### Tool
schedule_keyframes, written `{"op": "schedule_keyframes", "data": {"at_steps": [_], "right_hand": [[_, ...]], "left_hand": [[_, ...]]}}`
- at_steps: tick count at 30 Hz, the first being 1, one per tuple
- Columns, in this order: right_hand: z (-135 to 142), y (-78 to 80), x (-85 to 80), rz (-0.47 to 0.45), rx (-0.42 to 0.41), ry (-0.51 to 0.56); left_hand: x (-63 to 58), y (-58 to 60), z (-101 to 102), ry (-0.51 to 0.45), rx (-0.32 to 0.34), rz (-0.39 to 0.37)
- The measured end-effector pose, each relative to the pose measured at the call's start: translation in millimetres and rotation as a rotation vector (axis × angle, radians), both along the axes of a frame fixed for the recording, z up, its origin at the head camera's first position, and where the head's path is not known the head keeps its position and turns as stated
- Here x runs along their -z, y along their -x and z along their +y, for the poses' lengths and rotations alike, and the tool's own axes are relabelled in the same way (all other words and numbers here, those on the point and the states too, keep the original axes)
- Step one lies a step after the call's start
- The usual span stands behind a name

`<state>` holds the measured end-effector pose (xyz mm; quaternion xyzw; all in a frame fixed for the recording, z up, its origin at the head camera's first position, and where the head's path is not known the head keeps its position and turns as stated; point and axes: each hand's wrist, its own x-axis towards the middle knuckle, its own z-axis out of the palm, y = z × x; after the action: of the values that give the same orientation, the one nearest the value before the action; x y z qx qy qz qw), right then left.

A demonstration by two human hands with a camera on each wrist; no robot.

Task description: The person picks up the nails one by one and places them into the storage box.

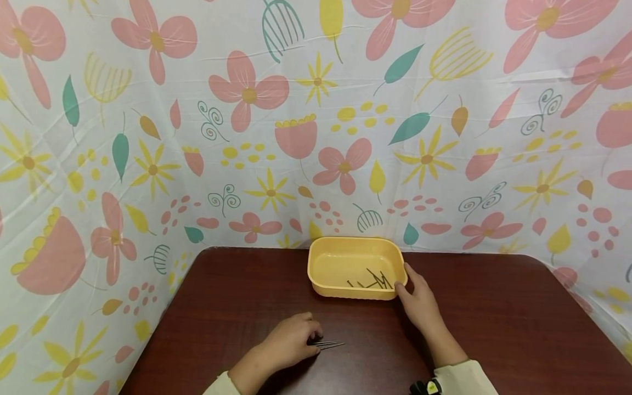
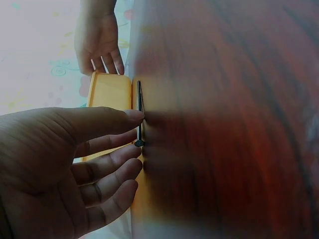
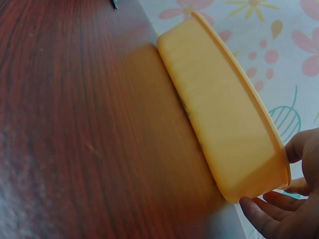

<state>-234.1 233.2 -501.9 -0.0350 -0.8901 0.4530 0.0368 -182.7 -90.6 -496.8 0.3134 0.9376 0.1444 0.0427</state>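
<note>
My left hand (image 1: 291, 340) is low over the table, its thumb and index finger pinching a few thin metal nails (image 1: 329, 344) that point to the right. In the left wrist view a dark nail (image 2: 139, 99) shows its round head below the thumb, while the other fingers are loosely bent. A yellow plastic box (image 1: 353, 293) stands near the table's back edge, with several nails (image 1: 381, 280) lying inside towards its front right. My right hand (image 1: 419, 304) grips the box's right front corner, thumb at the rim; in the right wrist view its fingers (image 3: 259, 216) touch the corner from outside.
The dark red-brown wooden table (image 1: 237, 296) has a glossy surface. Right behind it and along the left hangs a white cloth (image 1: 296, 192) printed with flowers and leaves. A black band (image 1: 427, 387) is at my right wrist.
</note>
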Motion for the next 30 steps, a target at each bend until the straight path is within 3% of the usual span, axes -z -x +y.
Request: {"op": "schedule_keyframes", "data": {"at_steps": [20, 30], "right_hand": [[0.1, 0.2, 1.6, -0.001, -0.001, 0.007], [-0.3, 0.0, 1.9, 0.002, 0.001, -0.012]], "left_hand": [[9.2, 1.5, 4.7, -0.035, -0.007, 0.033], [11.0, 4.5, 4.9, -0.122, -0.074, -0.055]]}}
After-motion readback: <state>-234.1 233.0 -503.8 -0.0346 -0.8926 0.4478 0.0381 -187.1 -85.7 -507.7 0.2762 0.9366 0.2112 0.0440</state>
